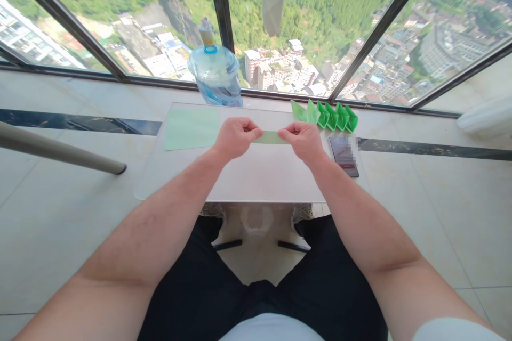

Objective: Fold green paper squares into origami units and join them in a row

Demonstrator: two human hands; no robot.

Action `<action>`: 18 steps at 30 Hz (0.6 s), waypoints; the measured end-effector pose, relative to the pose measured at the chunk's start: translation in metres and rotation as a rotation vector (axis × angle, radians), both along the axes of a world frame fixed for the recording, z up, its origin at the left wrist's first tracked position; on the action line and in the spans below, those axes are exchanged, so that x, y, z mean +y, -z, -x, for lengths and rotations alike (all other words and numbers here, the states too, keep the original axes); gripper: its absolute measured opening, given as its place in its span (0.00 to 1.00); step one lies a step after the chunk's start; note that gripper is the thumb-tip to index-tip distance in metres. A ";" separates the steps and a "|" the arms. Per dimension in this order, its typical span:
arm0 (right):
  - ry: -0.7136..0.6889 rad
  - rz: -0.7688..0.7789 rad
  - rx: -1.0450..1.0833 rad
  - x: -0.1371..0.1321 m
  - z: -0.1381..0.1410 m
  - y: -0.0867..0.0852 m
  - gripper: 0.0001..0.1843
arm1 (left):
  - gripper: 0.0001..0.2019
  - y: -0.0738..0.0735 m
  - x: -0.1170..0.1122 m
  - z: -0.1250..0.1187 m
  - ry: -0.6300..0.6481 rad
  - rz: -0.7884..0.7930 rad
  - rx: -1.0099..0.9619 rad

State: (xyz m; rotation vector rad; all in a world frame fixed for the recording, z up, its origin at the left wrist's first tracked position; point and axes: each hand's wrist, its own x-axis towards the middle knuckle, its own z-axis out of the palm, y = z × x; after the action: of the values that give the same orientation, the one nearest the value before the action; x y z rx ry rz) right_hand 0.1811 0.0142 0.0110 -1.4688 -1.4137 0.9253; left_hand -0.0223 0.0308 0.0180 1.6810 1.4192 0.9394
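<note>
Between my two hands stretches a narrow strip of light green paper (269,138), held a little above the white table (264,176). My left hand (239,137) pinches its left end with thumb and fingers. The right end is pinched the same way by my right hand (302,138). Left of my left hand, pale green paper sheets (190,127) lie flat on the table. Beyond my right hand, at the table's far right corner, several folded green paper pieces (336,116) stand in a row.
A phone (344,156) lies at the table's right edge. Behind the table stands a large blue water bottle (218,77) against the window frame (222,5). A grey pole (64,149) reaches in from the left over the tiled floor (60,224).
</note>
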 end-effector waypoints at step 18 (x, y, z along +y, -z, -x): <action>-0.148 0.212 0.062 0.002 0.002 0.001 0.11 | 0.09 0.006 0.006 -0.001 0.364 0.450 -0.059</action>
State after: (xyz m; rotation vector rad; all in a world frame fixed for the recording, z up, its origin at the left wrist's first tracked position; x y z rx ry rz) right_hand 0.1792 0.0163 0.0103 -1.4891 -1.4280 1.2350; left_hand -0.0212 0.0365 0.0117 1.4828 1.1283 0.4234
